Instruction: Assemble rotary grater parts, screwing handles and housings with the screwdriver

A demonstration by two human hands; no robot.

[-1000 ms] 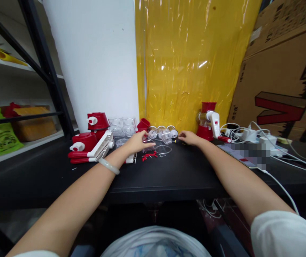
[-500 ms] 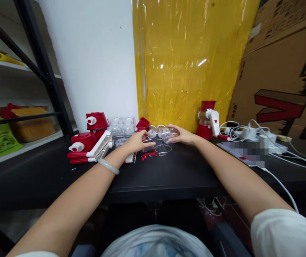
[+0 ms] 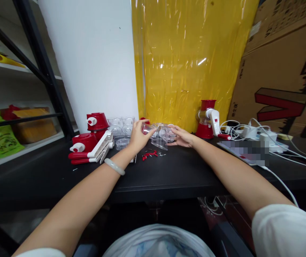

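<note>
My left hand is closed around one end of a clear plastic housing, tilted just above the black table. Around the other end of the clear plastic, my right hand has its fingers curled. Whether this is one piece or two overlapping ones I cannot tell. Small red plastic parts and several screws lie on the table below. A red part is mostly hidden behind my left hand.
Red grater bases, white crank handles and stacked clear housings stand on the left. An assembled red-and-white drum grater stands at right, beside a tablet and tangled white cables. A large cardboard box rises behind.
The round clear rim that lay flat on the table is now lifted and tilted between my hands. My left hand has risen and turned more upright; my right hand has moved slightly right.
</note>
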